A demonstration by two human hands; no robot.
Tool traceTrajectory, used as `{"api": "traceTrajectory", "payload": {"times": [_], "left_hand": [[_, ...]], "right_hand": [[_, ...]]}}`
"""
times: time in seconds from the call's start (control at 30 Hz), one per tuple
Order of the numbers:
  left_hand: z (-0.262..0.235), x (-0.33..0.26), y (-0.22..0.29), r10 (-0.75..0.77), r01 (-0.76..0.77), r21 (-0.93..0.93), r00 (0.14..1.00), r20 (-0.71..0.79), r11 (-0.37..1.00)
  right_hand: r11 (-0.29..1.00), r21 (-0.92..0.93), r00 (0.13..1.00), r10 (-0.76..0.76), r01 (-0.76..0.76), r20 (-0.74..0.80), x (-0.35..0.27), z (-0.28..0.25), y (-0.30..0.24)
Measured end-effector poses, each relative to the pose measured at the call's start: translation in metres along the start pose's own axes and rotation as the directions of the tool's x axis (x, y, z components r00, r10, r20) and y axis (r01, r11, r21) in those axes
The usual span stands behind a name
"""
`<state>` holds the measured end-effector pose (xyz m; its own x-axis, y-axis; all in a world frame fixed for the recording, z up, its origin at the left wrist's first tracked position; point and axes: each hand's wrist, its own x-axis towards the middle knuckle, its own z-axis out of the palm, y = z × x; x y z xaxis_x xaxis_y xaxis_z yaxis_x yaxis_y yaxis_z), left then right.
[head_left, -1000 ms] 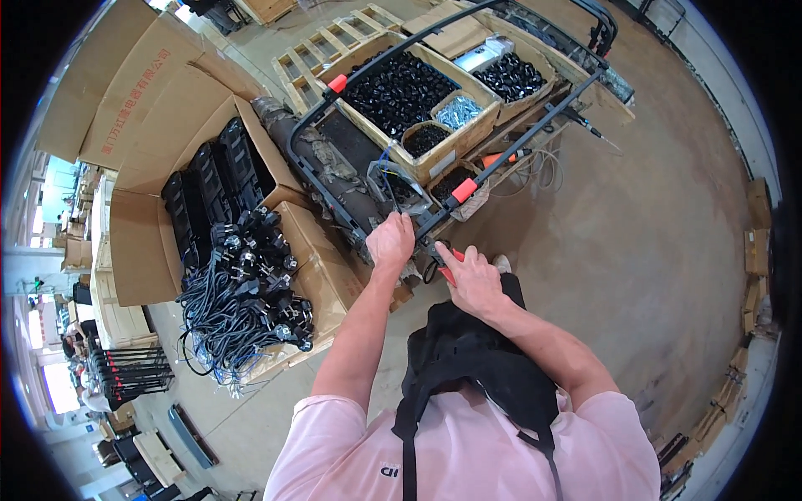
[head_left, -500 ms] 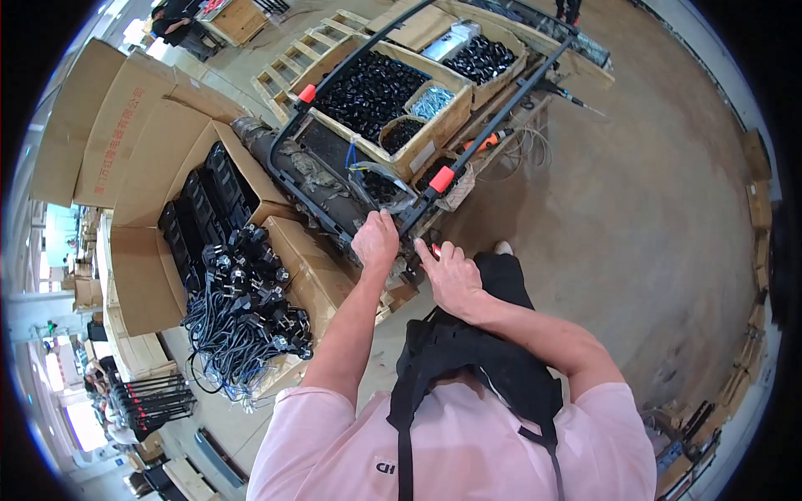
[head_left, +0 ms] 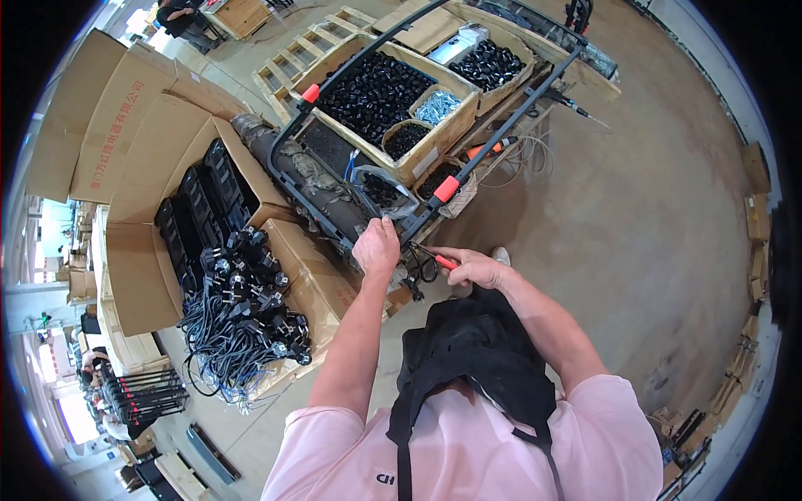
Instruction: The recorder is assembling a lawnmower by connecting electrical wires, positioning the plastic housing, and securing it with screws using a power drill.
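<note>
A black tubular frame [head_left: 518, 117] with red sleeves [head_left: 446, 190] reaches from the far right down toward my hands. At its near end, my left hand [head_left: 378, 248] is closed, fingertips pinched together beside a clear plastic bag [head_left: 386, 190] of small dark parts. What lies in those fingers is hidden. To its right, my right hand [head_left: 474, 269] is closed round a red-handled hand tool [head_left: 447, 262]. The tool's thin dark end points left toward the frame's end; its exact kind is unclear. Dark looped cord [head_left: 424, 271] hangs just below that end.
On the left, a cardboard box [head_left: 138, 280] holds black plastic housings [head_left: 205, 196] and bundled plug cords [head_left: 251, 292]. Wooden bins [head_left: 468, 107] beyond the frame hold black parts and silvery screws [head_left: 437, 107]. An orange power tool [head_left: 493, 148] lies alongside. Another person [head_left: 185, 21] is at far left.
My right hand has drawn right and slightly down from the frame's end, and the red-handled tool shows more fully. My left hand stays in nearly the same place, still closed.
</note>
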<state>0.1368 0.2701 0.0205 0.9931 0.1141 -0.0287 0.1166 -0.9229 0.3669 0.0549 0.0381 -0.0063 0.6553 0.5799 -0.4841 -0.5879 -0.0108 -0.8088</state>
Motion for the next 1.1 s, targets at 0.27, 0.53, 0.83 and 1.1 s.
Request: {"api": "traceTrajectory", "payload": {"times": [0.27, 0.53, 0.83, 1.1], "left_hand": [[-0.003, 0.0, -0.002, -0.043, 0.043, -0.039, 0.999, 0.009, 0.998], [-0.005, 0.005, 0.006, -0.08, 0.081, -0.03, 0.996, 0.024, 0.996], [-0.006, 0.008, 0.014, -0.088, 0.088, -0.004, 0.996, 0.004, 0.996], [-0.017, 0.015, 0.035, -0.213, 0.208, -0.253, 0.977, 0.009, 0.945]], "right_hand": [[0.682, -0.69, 0.965, 0.097, -0.242, -0.243, -0.028, 0.016, -0.064], [0.666, -0.606, 0.889, 0.205, -0.434, -0.41, 0.01, -0.033, -0.029], [0.941, -0.246, 0.858, 0.079, -0.232, -0.508, 0.142, -0.061, 0.068], [0.931, 0.289, 0.88, 0.321, -0.224, -0.351, 0.194, -0.097, 0.141]]}}
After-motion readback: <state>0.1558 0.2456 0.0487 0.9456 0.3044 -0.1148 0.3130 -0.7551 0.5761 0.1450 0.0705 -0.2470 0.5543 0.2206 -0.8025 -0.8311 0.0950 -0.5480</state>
